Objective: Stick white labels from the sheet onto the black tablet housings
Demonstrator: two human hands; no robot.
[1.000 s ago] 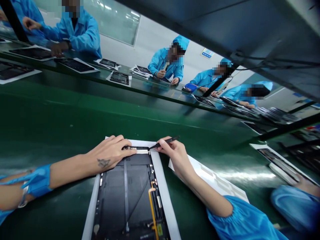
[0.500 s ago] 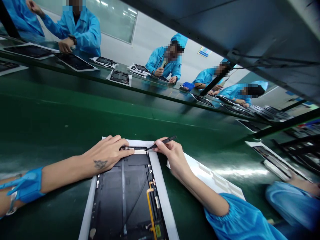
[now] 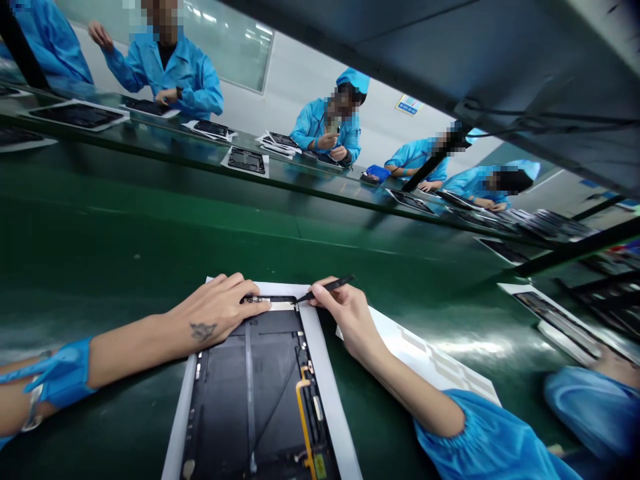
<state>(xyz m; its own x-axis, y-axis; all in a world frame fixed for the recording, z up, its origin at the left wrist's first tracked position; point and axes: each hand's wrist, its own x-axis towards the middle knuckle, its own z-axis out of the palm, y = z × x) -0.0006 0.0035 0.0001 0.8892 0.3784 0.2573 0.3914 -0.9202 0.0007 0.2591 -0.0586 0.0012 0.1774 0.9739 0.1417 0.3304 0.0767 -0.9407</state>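
Note:
An opened tablet housing point(image 3: 225, 387) lies on a white sheet point(image 3: 320, 347), with a black interior, an orange flex cable point(image 3: 302, 407) on its right and a pale strip point(image 3: 283, 306) along its far end. My left hand point(image 3: 227, 307) rests over the far left corner, thumb stretched onto the strip and the other fingers lying over the edge. Black tweezers point(image 3: 334, 285) are pinched in my right hand point(image 3: 345, 310). Their tip meets the far right corner of the housing, at the strip's end; what it touches there is too small to make out.
A white sheet with grey markings point(image 3: 440, 360) lies under my right forearm. Further right, a co-worker's blue sleeve point(image 3: 593, 407) is near another device point(image 3: 545, 313). Across the green table, a raised glass shelf point(image 3: 305, 180) holds several devices, with people in blue behind. A dark overhead panel point(image 3: 425, 60) hangs above.
Both hands and the tweezers keep nearly the same place on the housing; the view shifts slightly. Across the table, a co-worker at the left has drawn a device back and straightened up.

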